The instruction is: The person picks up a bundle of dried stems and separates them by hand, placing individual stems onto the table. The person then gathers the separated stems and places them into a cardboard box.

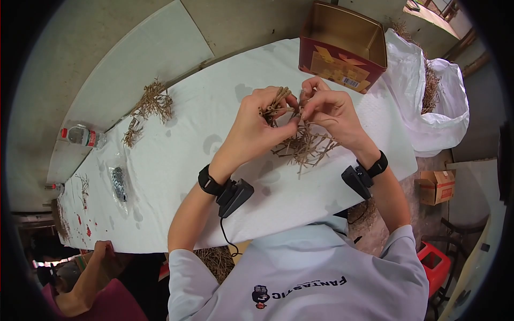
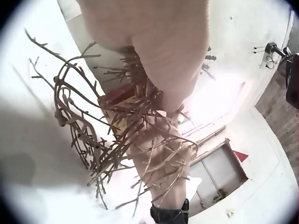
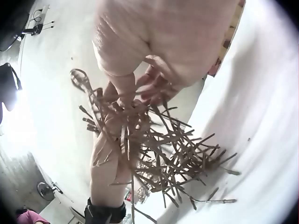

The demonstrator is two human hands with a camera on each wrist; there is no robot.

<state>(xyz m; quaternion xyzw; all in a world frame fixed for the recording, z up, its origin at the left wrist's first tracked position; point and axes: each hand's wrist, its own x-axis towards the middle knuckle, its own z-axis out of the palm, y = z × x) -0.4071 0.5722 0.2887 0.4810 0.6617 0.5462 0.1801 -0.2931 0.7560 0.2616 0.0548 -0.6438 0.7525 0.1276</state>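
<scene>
Twigs (image 1: 307, 147), prob. light, stiff & brittle, best held mid-length; L hand (image 1: 257, 122) curls round them, R hand (image 1: 336, 111) pinches one.

A bundle of dry brown twigs (image 1: 304, 151), thin, knobbly and much forked, is hanging over the white-covered counter (image 1: 187, 123). Its blunt stalk ends (image 1: 274, 109) are sticking out between thumb and fingers of the left grip (image 1: 250, 122), while the finer branches are splaying beneath in a loose tangle, some curving outward. The right grip (image 1: 334, 114) is pinching at the bundle's side.
</scene>
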